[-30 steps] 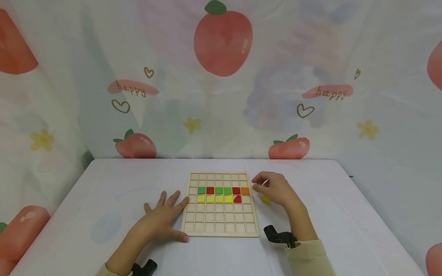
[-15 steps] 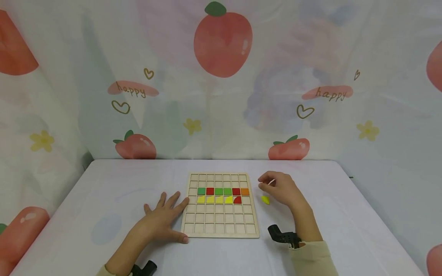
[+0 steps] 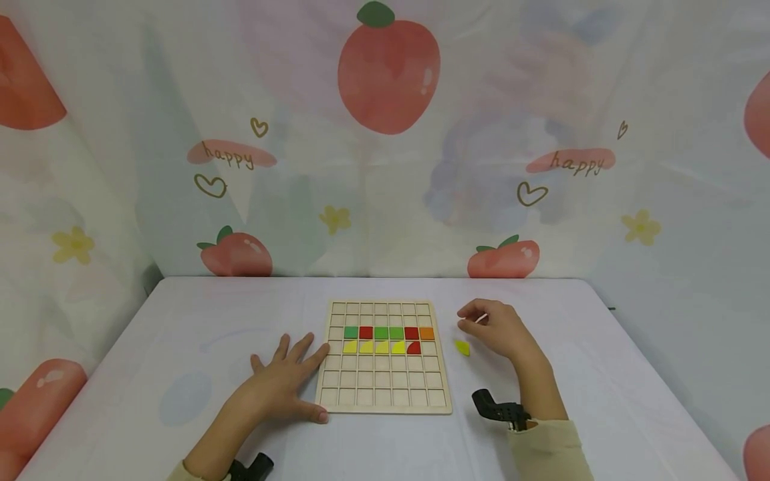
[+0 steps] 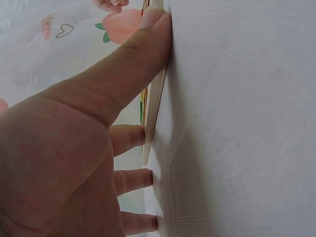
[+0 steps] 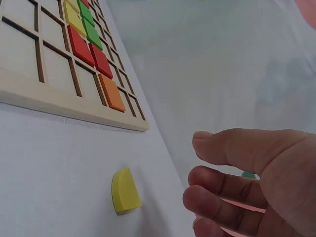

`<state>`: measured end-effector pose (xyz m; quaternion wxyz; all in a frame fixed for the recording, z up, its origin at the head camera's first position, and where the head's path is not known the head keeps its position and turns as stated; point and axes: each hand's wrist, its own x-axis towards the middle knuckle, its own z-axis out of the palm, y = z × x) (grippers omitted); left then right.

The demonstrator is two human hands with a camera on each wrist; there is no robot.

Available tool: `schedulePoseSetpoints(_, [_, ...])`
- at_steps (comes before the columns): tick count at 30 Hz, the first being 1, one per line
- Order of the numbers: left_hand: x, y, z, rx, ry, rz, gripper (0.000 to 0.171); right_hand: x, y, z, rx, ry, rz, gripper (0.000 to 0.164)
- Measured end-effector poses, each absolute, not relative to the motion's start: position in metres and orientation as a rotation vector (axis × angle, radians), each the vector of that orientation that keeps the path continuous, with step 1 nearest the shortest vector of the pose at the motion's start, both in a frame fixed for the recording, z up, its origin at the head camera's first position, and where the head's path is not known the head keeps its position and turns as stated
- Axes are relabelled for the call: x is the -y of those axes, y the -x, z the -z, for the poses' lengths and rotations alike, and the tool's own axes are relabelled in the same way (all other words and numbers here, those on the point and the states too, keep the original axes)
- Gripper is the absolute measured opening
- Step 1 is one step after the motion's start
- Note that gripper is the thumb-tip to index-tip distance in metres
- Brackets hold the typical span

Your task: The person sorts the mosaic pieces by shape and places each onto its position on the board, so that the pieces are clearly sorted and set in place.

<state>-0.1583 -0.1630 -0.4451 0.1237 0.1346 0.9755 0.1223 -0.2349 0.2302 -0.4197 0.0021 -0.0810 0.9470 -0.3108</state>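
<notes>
A wooden grid board [image 3: 382,381] lies flat on the table with coloured tiles in two of its rows. Fingers spread, my left hand [image 3: 279,384] rests at the board's left side; in the left wrist view its thumb touches the board's edge. To the right of the board a yellow quarter-round piece [image 5: 125,191] lies loose on the cloth. My right hand [image 3: 496,329] hovers just beyond that piece, apart from it and from the board. Its fingers are loosely bent, and the right wrist view shows nothing between thumb and fingertips.
The upper tile row holds green and red squares and an orange tile [image 5: 112,92] at its right end. Below it sit several yellow pieces and a red rounded piece [image 3: 414,347]. White cloth covers the table [image 3: 210,307], and a fruit-print curtain [image 3: 385,200] stands behind.
My right hand has drawn away to the right from the board's edge, leaving the loose yellow piece fully visible. My left hand and the tiles stay put.
</notes>
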Motion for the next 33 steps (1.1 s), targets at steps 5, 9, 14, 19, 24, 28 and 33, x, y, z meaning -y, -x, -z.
schedulePoseSetpoints(5, [0.1636, 0.1578, 0.4453, -2.843, -0.392, -0.371, 0.117, -0.2326, 0.2360, 0.4227, -2.973, 0.242, 0.963, 0.021])
schedulePoseSetpoints(9, [0.1640, 0.1573, 0.4468, -2.844, -0.395, -0.375, 0.117, -0.2340, 0.2356, 0.4238, -2.959, 0.227, 0.949, 0.021])
schedulePoseSetpoints(14, [0.1642, 0.1572, 0.4480, -2.846, -0.390, -0.369, 0.117, -0.2341, 0.2351, 0.4238, -2.918, 0.206, 0.941, 0.021])
schedulePoseSetpoints(19, [0.1640, 0.1575, 0.4464, -2.843, -0.386, -0.371, 0.117, -0.2336, 0.2353, 0.4246, -2.893, 0.186, 0.920, 0.022])
schedulePoseSetpoints(24, [0.1647, 0.1583, 0.4474, -2.844, -0.390, -0.369, 0.118, -0.2334, 0.2341, 0.4252, -2.870, 0.161, 0.899, 0.022])
schedulePoseSetpoints(28, [0.1647, 0.1583, 0.4481, -2.851, -0.392, -0.367, 0.118, -0.2322, 0.2327, 0.4245, -2.829, 0.141, 0.893, 0.022])
schedulePoseSetpoints(33, [0.1640, 0.1576, 0.4476, -2.849, -0.389, -0.366, 0.117, -0.2318, 0.2307, 0.4250, -2.780, 0.143, 0.900, 0.025])
